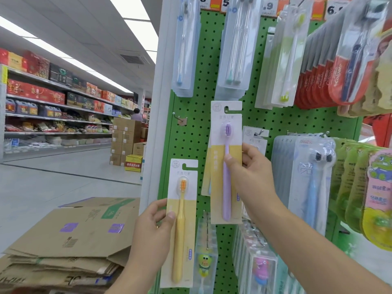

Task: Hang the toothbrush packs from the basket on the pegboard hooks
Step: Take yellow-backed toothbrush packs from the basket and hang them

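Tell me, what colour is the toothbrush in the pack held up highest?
Purple. The head view shows the right hand holding that toothbrush pack.

1. There is one view only, from a wide-angle camera worn on the person's head.
2. It faces forward, close to a green pegboard [265,122] that fills the right half of the frame.
3. Both hands reach up into the lower middle, close to the lens.
4. On the left it looks far down a shop aisle [63,170], whose straight lines bend near the edges.
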